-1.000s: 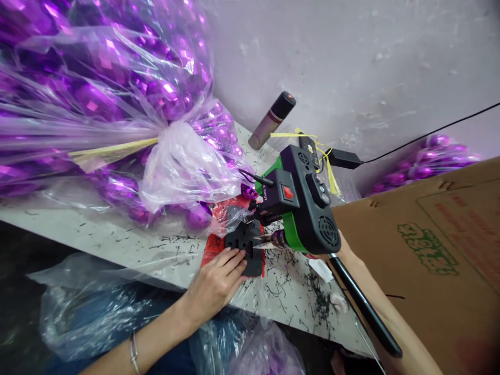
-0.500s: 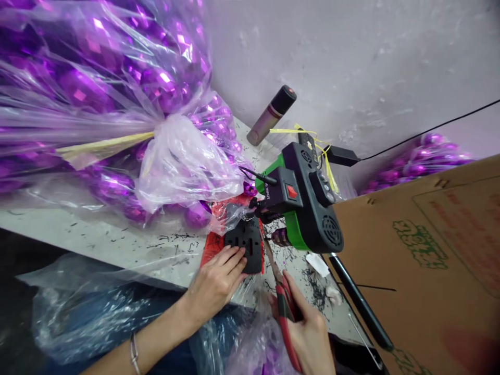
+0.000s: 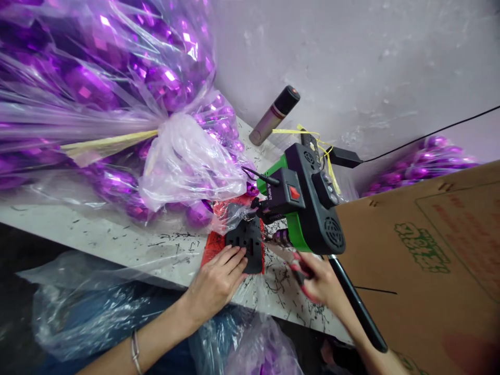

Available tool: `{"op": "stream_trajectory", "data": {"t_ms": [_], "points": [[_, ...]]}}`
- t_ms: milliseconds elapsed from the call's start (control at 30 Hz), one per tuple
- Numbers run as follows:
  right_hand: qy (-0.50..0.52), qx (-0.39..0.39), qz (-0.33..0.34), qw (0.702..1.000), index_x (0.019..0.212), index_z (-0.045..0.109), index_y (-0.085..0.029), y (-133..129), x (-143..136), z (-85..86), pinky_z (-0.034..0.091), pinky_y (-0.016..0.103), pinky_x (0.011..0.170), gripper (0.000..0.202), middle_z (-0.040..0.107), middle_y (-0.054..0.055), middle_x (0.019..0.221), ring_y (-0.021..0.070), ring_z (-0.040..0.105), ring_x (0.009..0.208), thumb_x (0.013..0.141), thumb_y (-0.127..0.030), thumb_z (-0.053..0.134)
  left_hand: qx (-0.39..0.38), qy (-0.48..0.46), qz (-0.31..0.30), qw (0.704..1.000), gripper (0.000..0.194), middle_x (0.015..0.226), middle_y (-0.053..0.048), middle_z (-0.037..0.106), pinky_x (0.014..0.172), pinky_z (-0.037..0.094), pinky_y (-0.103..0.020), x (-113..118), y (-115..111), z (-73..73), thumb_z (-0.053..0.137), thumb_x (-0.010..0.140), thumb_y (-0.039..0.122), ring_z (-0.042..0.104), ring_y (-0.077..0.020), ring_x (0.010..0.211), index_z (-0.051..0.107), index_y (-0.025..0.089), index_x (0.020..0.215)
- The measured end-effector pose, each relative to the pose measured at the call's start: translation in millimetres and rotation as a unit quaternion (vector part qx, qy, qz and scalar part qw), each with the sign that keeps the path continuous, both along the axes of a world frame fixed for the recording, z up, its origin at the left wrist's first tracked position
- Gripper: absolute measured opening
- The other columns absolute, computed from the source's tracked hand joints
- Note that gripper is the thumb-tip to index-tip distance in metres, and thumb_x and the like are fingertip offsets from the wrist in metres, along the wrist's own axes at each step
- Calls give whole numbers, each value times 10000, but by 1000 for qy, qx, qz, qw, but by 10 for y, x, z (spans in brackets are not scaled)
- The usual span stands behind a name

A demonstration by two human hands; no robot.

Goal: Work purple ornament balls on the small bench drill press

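Note:
My left hand (image 3: 219, 275) lies with its fingers stretched flat on a black slotted plate (image 3: 253, 256). Under the plate shows a red piece (image 3: 213, 248), strewn with black bits. Closed round the handles of red-and-black scissors (image 3: 300, 272), my right hand (image 3: 327, 284) is just right of the plate, smeared by motion. The scissor blades point left toward the plate's right edge, partly behind a black-and-green device (image 3: 314, 208) with a red switch, which stands over the plate's far right side.
Clear bags of shiny purple baubles (image 3: 94, 94) fill the left side. A spray-like bottle (image 3: 274, 115) stands near the wall. At right are a cardboard box (image 3: 441, 234) and a black rod (image 3: 357, 302). Thin black clippings lie scattered over the white table (image 3: 289, 304).
My right hand has moved up and to the right with the scissors, which have turned to point more to the left. My left hand stays on the plate.

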State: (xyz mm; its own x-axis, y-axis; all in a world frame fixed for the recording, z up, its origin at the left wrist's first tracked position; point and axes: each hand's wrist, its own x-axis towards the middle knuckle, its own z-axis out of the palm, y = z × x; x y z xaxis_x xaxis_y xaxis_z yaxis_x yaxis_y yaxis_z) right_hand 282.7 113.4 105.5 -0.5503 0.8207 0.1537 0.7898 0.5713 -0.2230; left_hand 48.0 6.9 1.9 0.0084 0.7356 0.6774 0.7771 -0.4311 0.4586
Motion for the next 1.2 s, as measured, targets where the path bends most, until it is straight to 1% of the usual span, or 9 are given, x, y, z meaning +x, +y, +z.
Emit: {"op": "stream_trajectory", "data": {"t_ms": [100, 300, 467, 533, 667, 800, 967, 1067, 1200], "points": [[81, -96, -111, 986, 1285, 639, -181, -608, -149, -105, 606, 317, 817, 482, 756, 92, 1101, 238, 750, 911, 850, -384, 610, -5, 8, -2, 1000, 223, 1166, -92, 708, 982, 564, -396, -8, -6, 26, 531, 953, 220, 658, -213, 1101, 684, 112, 1075], [145, -160, -253, 943, 1330, 600, -135, -1212, -405, -334, 613, 237, 736, 629, 752, 92, 1106, 243, 750, 920, 783, -427, 709, 0, 0, 5, 1000, 239, 1151, -89, 714, 984, 562, -380, -11, -2, 46, 511, 967, 228, 662, -209, 1092, 677, 97, 1077], [68, 12, -68, 995, 1316, 606, -159, -643, -86, -224, 615, 271, 757, 486, 753, 105, 1099, 220, 752, 894, 845, -256, 540, -2, 10, 1, 1000, 236, 1166, -84, 709, 989, 557, -383, -16, -1, 39, 505, 969, 229, 664, -209, 1092, 684, 113, 1069], [15, 78, 35, 996, 1093, 721, -181, -251, 77, -81, 610, 273, 628, 347, 774, 94, 869, 209, 742, 709, 803, -252, 545, -1, 13, 2, 1000, 228, 1166, -89, 709, 991, 556, -385, -12, -2, 28, 519, 962, 227, 663, -209, 1094, 682, 112, 1071], [-2, 64, 54, 996, 765, 714, -229, 387, 192, 182, 593, 316, 644, 201, 721, 71, 710, 213, 698, 685, 828, -307, 540, 1, 5, 5, 1000, 216, 1167, -92, 707, 1001, 552, -385, 4, -2, 0, 554, 944, 226, 658, -209, 1102, 675, 107, 1079], [-18, 26, 42, 999, 734, 709, -263, 536, 141, 248, 583, 313, 594, 211, 717, 60, 693, 208, 673, 650, 842, -348, 549, 3, 4, 5, 1000, 216, 1161, -91, 709, 992, 561, -388, 5, 0, -8, 556, 943, 224, 658, -206, 1098, 675, 107, 1082], [-25, -38, 23, 999, 960, 765, -220, -108, 4, 81, 616, 319, 684, 265, 767, 59, 772, 229, 739, 725, 821, -344, 577, -4, 12, 2, 1000, 219, 1173, -94, 706, 995, 561, -400, -3, -5, 19, 548, 947, 221, 659, -214, 1103, 682, 112, 1081], [61, -152, -118, 979, 1278, 646, -177, -697, -196, -35, 608, 343, 835, 482, 751, 91, 1115, 257, 735, 969, 835, -367, 638, -4, 14, 4, 1000, 226, 1173, -99, 705, 989, 563, -401, -5, -10, 38, 532, 954, 214, 657, -219, 1109, 681, 104, 1083], [119, -222, -212, 944, 1282, 642, -141, -1071, -386, -106, 612, 348, 827, 575, 735, 87, 1147, 287, 725, 1003, 779, -412, 709, -4, 18, 4, 1000, 233, 1165, -93, 710, 986, 564, -394, -8, -9, 54, 511, 964, 213, 662, -220, 1102, 681, 101, 1077]]}}
